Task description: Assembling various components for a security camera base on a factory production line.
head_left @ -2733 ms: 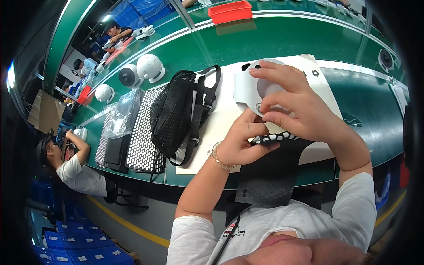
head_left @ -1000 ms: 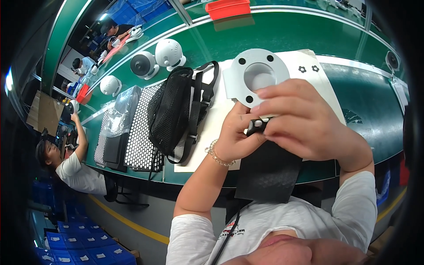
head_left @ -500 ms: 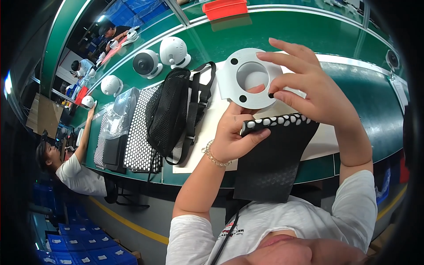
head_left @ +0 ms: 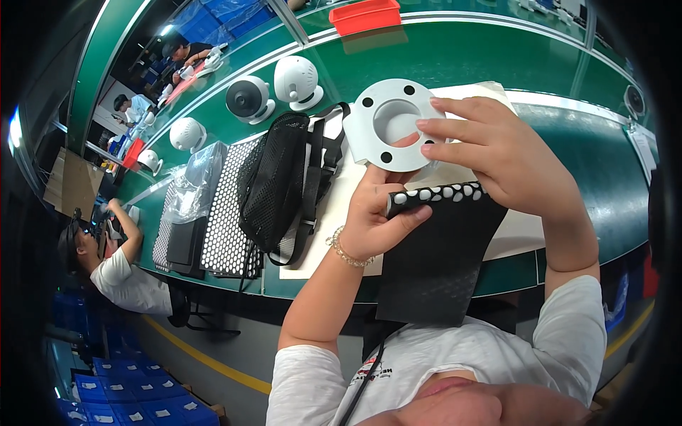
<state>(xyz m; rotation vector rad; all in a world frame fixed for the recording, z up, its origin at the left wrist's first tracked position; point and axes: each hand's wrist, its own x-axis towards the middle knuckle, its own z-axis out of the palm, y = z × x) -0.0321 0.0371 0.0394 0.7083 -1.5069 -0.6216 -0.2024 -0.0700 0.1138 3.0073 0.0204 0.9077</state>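
Observation:
My left hand (head_left: 380,213) is closed around the lower edge of a white round base (head_left: 361,128), holding it up tilted. The base has a deep round recess and several black foot pads around its ring. The same hand pinches a black sheet (head_left: 426,277) under its thumb; the sheet's top edge is folded over, showing white spots, and it hangs toward my lap. My right hand (head_left: 504,149) rests on the base's right side, fingers outstretched and apart. A fingertip touches the black pad (head_left: 430,148) at the lower right, partly covering it. My right thumb cannot be clearly made out.
Left of my hands lie a black mesh bag (head_left: 273,188) with straps, white-dotted sheets (head_left: 226,220) and clear plastic wrap (head_left: 195,177). White dome-shaped devices (head_left: 297,82) stand beyond. A red bin (head_left: 366,15) is at the far side. A co-worker (head_left: 117,277) sits at the left.
My right fingers have come down from above the base onto its ring. A black pad that was between my right fingertips now sits at the ring's lower right. The co-worker's arm has drawn back.

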